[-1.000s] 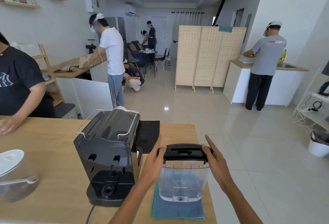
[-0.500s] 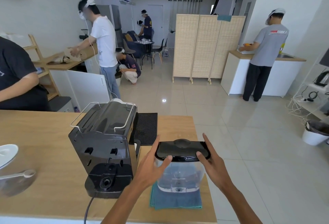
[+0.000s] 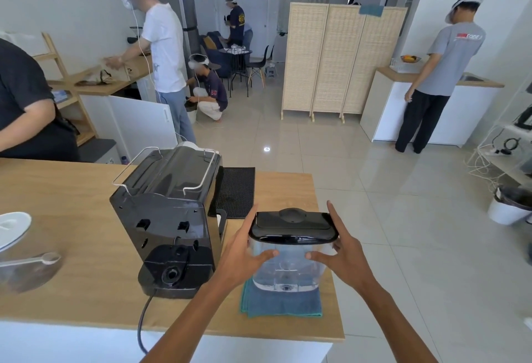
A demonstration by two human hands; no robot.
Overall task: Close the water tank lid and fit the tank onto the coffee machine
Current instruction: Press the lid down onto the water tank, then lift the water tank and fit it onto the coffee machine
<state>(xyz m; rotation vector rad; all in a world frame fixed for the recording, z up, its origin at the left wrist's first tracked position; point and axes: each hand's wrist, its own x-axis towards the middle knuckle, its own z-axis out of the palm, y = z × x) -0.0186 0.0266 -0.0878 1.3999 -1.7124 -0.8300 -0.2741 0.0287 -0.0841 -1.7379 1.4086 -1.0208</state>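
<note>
Black lid (image 3: 293, 223) now shut flat

The room is brightly and evenly lit, seemingly by daylight with some ceiling light. A small round glare spot (image 3: 266, 149) sits on the glossy floor tiles (image 3: 403, 218), which carry soft reflections. Shadows are faint and diffuse. The wide-angle lens bends straight lines toward the frame edges. At the left edge a pale dish (image 3: 11, 230) and a spoon (image 3: 34, 260) look smeared, possibly from motion blur. Highlights gleam on the coffee machine (image 3: 167, 212).
</note>
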